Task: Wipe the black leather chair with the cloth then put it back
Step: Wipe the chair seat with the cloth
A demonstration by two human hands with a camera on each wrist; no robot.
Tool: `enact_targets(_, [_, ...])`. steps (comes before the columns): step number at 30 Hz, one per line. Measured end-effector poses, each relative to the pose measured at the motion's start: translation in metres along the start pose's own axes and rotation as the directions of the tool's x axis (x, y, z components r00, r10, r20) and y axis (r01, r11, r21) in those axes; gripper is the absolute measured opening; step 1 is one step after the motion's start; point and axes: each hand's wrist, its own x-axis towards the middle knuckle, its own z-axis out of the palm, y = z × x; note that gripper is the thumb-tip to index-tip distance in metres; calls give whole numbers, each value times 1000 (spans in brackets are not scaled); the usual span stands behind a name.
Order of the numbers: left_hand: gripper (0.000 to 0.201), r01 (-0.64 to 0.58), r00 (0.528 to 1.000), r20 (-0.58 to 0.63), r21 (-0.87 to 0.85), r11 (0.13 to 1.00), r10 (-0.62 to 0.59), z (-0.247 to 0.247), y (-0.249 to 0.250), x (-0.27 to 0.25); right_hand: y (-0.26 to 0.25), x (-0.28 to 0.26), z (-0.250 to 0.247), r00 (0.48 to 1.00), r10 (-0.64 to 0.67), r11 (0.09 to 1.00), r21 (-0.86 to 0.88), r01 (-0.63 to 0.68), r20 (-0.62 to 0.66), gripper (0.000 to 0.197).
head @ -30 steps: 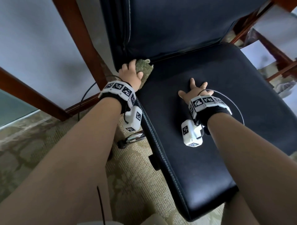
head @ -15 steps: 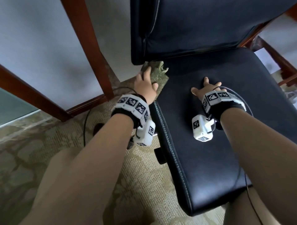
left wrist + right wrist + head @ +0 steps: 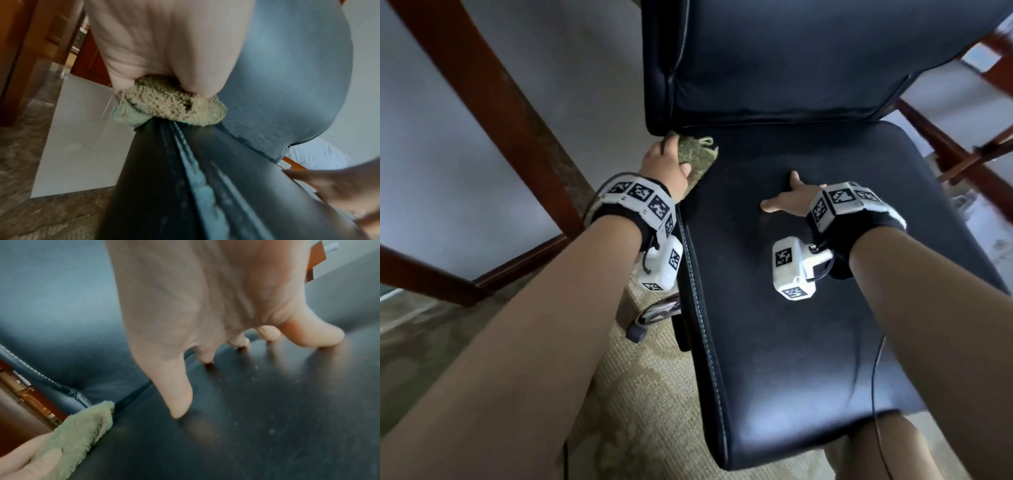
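- Your left hand grips the green cloth at the black leather chair seat's back-left corner.
- Your right hand braces, fingers spread.
- Most wiping, and returning the cloth, likely remain.

Left hand gripping bunched yellow-green terry cloth, pressed on stitched side edge of black leather chair seat; right hand blurred on seat.

The black leather chair stands on a patterned carpet. On its seat, at the back left corner by the backrest, lies the green cloth under the left hand. The right hand rests spread on the seat's middle.
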Motion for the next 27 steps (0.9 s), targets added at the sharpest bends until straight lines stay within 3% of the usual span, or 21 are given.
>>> enact_targets(8, [52, 34, 997, -65, -22, 999, -36, -3, 6, 28, -4, 8, 8, 999, 48, 996, -74, -46, 20, 98])
enact_targets(14, [50, -27, 1000, -15, 59, 998, 27, -6, -5, 20, -7, 13, 9, 998, 51, 994, -102, -47, 35, 100])
enact_targets(24, [59, -249, 968, 79, 176, 952, 238, 8, -20, -65, -1, 9, 9, 1000, -3, 988, -152, 4, 6, 97])
enact_targets(27, [59, -265, 963, 106, 201, 943, 248, 16, -20, -76, 0, 16, 13, 1000, 3, 992, -130, -1, 12, 102])
